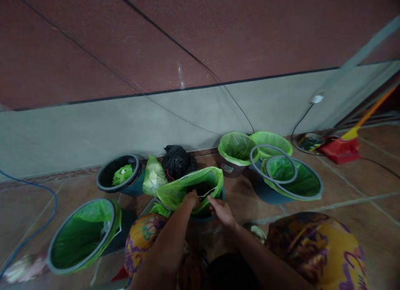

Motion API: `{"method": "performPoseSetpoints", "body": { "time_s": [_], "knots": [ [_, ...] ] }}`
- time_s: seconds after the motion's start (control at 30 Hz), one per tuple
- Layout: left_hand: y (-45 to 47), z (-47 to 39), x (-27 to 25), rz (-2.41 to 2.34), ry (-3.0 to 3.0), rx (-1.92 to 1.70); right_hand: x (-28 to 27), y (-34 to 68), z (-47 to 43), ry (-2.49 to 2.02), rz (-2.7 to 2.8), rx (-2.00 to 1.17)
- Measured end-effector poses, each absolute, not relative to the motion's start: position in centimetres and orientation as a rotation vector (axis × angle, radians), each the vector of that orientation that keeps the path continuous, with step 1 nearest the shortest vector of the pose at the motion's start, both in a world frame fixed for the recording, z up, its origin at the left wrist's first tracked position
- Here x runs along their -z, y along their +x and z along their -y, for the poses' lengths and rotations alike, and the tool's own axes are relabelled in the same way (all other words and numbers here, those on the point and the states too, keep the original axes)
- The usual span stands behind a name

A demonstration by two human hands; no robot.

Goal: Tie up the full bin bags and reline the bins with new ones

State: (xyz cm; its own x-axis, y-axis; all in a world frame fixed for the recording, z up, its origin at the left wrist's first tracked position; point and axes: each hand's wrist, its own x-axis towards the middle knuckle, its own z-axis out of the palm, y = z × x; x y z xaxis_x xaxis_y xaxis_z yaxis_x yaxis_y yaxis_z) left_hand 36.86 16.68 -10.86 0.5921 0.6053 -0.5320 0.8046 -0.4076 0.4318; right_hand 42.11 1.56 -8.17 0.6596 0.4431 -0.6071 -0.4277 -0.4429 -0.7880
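Between my knees a green trash bag (178,194) lines a blue bucket (203,218), its mouth pulled wide and standing above the rim. My left hand (193,199) is closed on the near edge of the bag; its fingertips are hidden in the folds. On the bag's right side, my right hand (221,210) pinches the edge between thumb and fingers. A thin white strip (206,193) runs along the bag between both hands. The inside of the bag is dark.
Lined bins stand around: one at left (81,236), a dark one (118,173) behind it, and several at right, one with loose grey rings (273,164). A black bag (177,163) and filled green bag (154,175) sit near the wall. A red dustpan (340,150) lies right.
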Motion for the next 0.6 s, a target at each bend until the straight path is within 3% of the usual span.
{"method": "performPoseSetpoints", "body": {
  "time_s": [0.17, 0.47, 0.6],
  "knots": [
    [37.2, -16.5, 10.7, -0.995, 2.194, 0.307, 9.2, 44.0, -2.6, -1.779, -0.048, -0.843],
    [38.2, -16.0, 4.3, -0.58, 2.062, 0.084, 7.8, 43.8, 0.9, -1.213, -0.266, -1.007],
    [37.3, -14.9, 4.1, -0.615, 1.977, -0.003, 8.5, 43.7, 0.8, -1.248, -0.141, -1.01]
  ]
}}
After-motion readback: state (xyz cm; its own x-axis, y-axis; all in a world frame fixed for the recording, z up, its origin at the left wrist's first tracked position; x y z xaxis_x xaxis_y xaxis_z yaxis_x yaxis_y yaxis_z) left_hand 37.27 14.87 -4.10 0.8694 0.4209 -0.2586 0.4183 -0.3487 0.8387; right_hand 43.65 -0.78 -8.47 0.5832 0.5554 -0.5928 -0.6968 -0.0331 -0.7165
